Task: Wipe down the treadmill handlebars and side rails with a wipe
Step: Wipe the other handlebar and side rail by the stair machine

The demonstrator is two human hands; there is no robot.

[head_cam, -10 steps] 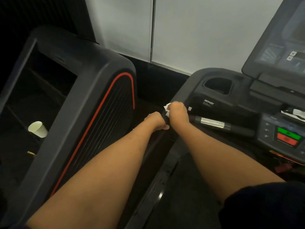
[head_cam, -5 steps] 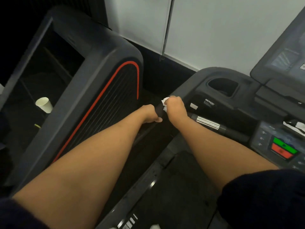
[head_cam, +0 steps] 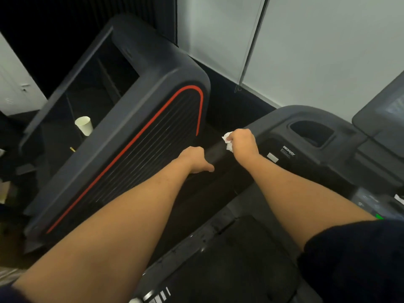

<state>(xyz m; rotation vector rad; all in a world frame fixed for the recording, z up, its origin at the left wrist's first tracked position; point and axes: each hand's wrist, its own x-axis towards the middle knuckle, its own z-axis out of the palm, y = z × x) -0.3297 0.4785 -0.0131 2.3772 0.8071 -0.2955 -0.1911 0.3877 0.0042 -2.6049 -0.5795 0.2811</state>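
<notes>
The treadmill's dark left handlebar (head_cam: pixel 215 153) runs diagonally between my two hands. My left hand (head_cam: pixel 195 159) grips it lower down, fingers wrapped over the bar and thumb underneath. Just above, my right hand (head_cam: pixel 242 142) holds a crumpled white wipe (head_cam: pixel 227 141) against the bar where it meets the console (head_cam: pixel 284 119). Most of the wipe is hidden under my fingers. The grey side rail (head_cam: pixel 196 243) lies below beside the black belt (head_cam: pixel 240 263).
A neighbouring black machine with a red stripe (head_cam: pixel 135 147) stands close on the left, a white paper cup (head_cam: pixel 84 125) beyond it. The console's cup holder (head_cam: pixel 310 133) and screen (head_cam: pixel 384 114) are on the right. A pale wall is behind.
The view has swung left and down. Both hands stay on the left handlebar, and the right hand with the wipe has moved slightly further from the left hand up the bar.
</notes>
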